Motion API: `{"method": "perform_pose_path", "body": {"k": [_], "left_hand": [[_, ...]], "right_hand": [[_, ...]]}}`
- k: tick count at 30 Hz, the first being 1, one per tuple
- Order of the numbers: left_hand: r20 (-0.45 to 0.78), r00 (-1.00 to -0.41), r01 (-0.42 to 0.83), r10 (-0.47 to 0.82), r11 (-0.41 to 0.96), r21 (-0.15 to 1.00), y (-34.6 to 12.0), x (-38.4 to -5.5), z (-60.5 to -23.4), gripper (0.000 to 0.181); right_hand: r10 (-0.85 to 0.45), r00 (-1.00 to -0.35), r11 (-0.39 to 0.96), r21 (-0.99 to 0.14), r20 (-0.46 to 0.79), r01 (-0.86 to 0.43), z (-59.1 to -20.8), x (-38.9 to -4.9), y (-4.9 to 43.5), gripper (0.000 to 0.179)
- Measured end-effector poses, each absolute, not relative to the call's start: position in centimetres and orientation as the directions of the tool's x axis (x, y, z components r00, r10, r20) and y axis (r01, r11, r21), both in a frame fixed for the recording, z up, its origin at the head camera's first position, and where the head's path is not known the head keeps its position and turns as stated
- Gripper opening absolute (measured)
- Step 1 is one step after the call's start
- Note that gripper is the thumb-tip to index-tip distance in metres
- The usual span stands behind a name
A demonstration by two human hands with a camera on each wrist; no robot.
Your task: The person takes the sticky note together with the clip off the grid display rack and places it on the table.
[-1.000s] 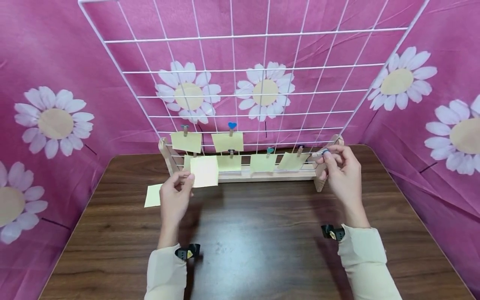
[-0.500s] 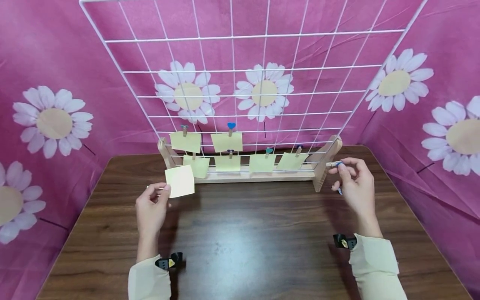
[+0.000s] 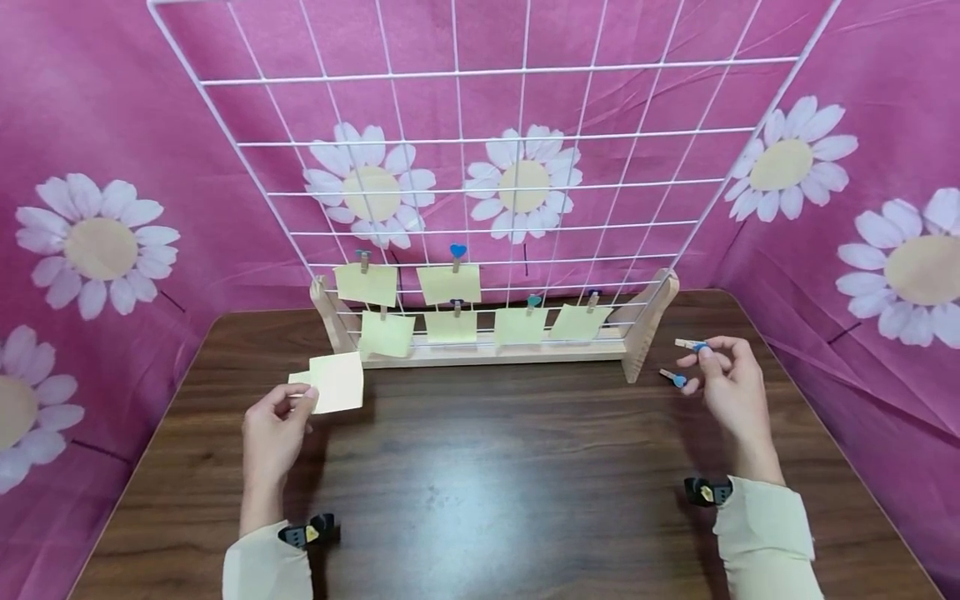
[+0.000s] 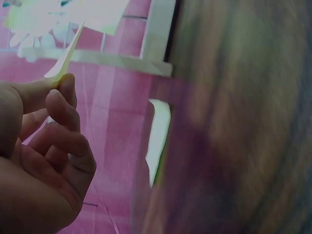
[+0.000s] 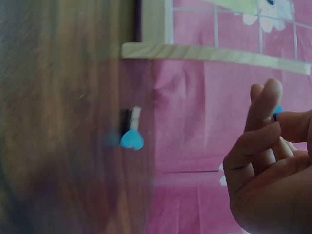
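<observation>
My left hand [image 3: 273,433] pinches a pale yellow sticky note [image 3: 337,383] between thumb and fingers, above the table's left side. Partly behind it, a second sticky note [image 4: 160,136] lies on the table. At the right, my right hand [image 3: 738,396] pinches a small wooden clothespin [image 3: 690,344] topped with a blue heart. Another blue-heart clothespin [image 5: 132,139] lies on the table just left of that hand's lower fingers in the head view. Between the hands and farther back, several notes hang by clothespins low on a white wire grid [image 3: 480,74], including an upper-left note [image 3: 365,285].
Wooden feet, such as the right foot [image 3: 648,329], and a crossbar [image 3: 495,355] carry the grid at the back of the brown table [image 3: 465,500]. Pink cloth with daisies [image 3: 101,250] surrounds the table at the back and sides.
My left hand has moved left and toward me with its sticky note, away from the grid. My right hand has moved right and toward me with its clothespin, beside the one lying on the table.
</observation>
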State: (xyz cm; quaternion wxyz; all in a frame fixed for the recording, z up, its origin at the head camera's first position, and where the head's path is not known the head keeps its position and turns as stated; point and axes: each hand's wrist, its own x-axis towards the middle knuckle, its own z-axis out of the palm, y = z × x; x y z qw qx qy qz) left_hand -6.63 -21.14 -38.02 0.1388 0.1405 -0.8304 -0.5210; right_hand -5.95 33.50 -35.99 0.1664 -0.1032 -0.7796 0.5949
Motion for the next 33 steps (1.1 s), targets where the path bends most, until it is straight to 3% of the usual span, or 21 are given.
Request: {"method": "perform_pose_path", "body": {"k": [5, 11, 21, 33], "left_hand": [[0.016, -0.930, -0.161, -0.368, 0.444, 0.882, -22.3, -6.3, -38.8, 0.020], [-0.054, -0.933, -0.223, -0.355, 0.457, 0.861, -23.6, -6.0, -39.9, 0.022], [-0.133, -0.942, -0.269, -0.308, 0.453, 0.850, -25.0, -5.9, -41.0, 0.024], [-0.191, -0.944, -0.299, -0.269, 0.454, 0.839, -26.0, -6.0, -41.5, 0.028]], "right_hand": [[0.309, -0.944, 0.434, -0.900, 0.120, 0.028, -36.6, -5.9, 34.5, 0.008], [0.261, -0.964, 0.517, -0.850, 0.044, 0.101, -37.2, -6.1, 35.5, 0.022], [0.195, -0.975, 0.495, -0.847, -0.110, 0.194, -39.3, -5.9, 36.9, 0.022], [0.131, -0.972, 0.517, -0.823, -0.196, 0.236, -39.8, -6.2, 37.9, 0.018]]}}
